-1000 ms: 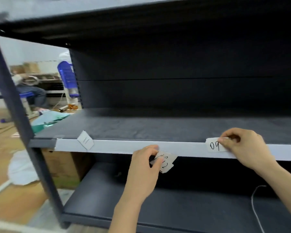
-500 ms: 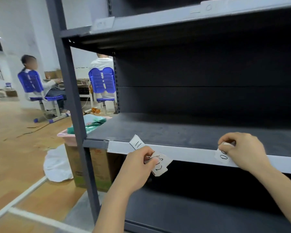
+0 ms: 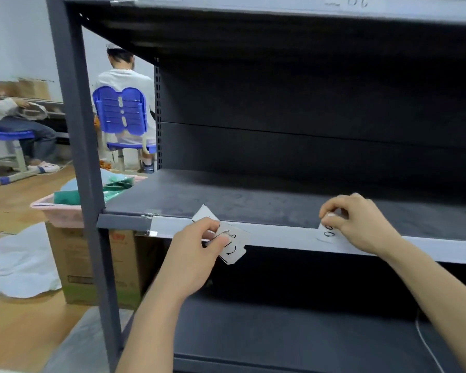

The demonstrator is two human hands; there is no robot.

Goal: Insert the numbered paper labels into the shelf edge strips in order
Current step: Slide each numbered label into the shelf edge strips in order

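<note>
Head view: right hand [image 3: 361, 224] pinches a label [image 3: 328, 233] at the edge strip [image 3: 280, 235]; left hand [image 3: 197, 254] grips spare labels [image 3: 233, 250] awaiting insertion.

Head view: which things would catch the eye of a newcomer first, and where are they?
The two bare hands at the pale shelf edge strip stand out first. The right hand pinches a paper label against the strip on the right; its number is hard to read. The left hand, lower and nearer the middle, holds a few labels, the front one marked 12.
</note>
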